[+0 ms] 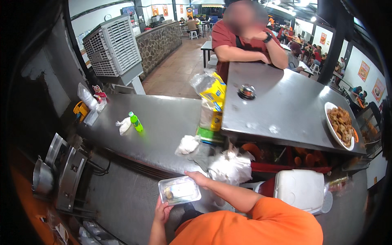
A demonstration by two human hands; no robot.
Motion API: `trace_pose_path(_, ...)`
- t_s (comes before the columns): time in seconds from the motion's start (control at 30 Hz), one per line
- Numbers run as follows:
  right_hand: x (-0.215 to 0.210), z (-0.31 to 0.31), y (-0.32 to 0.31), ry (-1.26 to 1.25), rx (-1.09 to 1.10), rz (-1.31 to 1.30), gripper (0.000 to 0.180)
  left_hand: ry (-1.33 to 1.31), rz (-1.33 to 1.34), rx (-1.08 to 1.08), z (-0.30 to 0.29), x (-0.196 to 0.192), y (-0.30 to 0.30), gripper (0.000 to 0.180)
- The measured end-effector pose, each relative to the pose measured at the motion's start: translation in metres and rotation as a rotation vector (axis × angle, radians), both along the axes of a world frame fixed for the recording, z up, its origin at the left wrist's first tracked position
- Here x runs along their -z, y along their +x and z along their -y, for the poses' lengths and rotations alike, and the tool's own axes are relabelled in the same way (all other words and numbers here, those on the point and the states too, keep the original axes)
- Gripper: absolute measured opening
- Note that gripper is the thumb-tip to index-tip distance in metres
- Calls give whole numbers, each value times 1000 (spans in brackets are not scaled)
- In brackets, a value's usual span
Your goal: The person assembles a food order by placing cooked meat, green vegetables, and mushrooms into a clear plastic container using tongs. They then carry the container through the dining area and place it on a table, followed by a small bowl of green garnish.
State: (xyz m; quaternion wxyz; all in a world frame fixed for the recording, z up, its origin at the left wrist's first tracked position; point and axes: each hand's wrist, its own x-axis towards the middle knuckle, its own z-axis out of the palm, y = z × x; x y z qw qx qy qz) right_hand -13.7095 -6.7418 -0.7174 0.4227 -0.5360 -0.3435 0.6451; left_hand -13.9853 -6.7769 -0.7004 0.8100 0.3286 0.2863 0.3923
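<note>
Between my two hands I hold a shallow rectangular see-through plastic container [180,190], tilted slightly, at the front of the steel counter. My left hand [163,210] grips its near left corner from below. My right hand [197,179] has hold of the far right corner, with the thumb along the rim. A small brownish-yellow shape shows through the container; whether it lies inside or beneath, I cannot tell. Just beyond my right hand are a white plastic bag [230,166] and a crumpled white bundle [188,145] on the counter.
The steel counter [163,114] bears a green bottle [136,122] and a yellow bread bag [213,96]. On the higher counter [277,102] are a small round dish [246,92] and a platter of fried food [341,125]. A person in red [245,45] leans there. A white cooler [299,188] stands right.
</note>
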Motion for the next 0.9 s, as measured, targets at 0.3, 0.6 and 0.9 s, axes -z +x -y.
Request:
trace_pose_path(0.3, -11, -154, -9, -137, 72, -16, 54, -62, -1, 83, -205, 14, -9, 71)
trace_pose_path(0.6, -15, -193, -18, -185, 232, -79, 80, -138, -47, -96, -263, 42, -4, 62)
trace_pose_path(0.9, -21, 28, 71, -176, 216, -403, 45, -167, -162, -623, -323, 98, 52, 52)
